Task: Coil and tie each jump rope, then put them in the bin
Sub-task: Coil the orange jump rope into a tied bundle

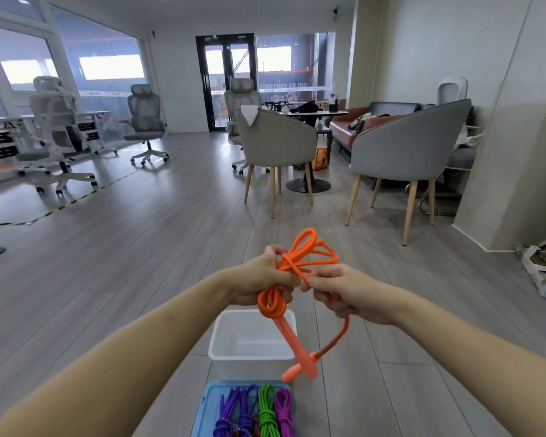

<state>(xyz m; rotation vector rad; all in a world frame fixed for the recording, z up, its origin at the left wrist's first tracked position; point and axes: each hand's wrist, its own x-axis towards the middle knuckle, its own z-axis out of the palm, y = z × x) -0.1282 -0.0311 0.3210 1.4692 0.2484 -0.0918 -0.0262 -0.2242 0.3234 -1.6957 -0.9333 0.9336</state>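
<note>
I hold an orange jump rope [309, 250] in the air above the floor. My left hand [262, 277] grips the coiled bundle around its middle, with loops sticking out above and below. My right hand [341, 291] pinches a strand of the same rope beside the bundle. The two orange handles [297, 351] dangle below, over the white bin [230, 351], which stands on the floor with nothing visible inside. Near the bottom edge a blue tray [207, 402] carries several coiled ropes, purple [230, 411], green [267, 408] and magenta [284, 408].
Grey armchairs [404, 146] and a round table [316, 115] stand ahead on the right. Office chairs [145, 121] stand at the left by the windows. Cardboard scraps [539, 269] lie along the right wall. Wooden floor stretches around the bin.
</note>
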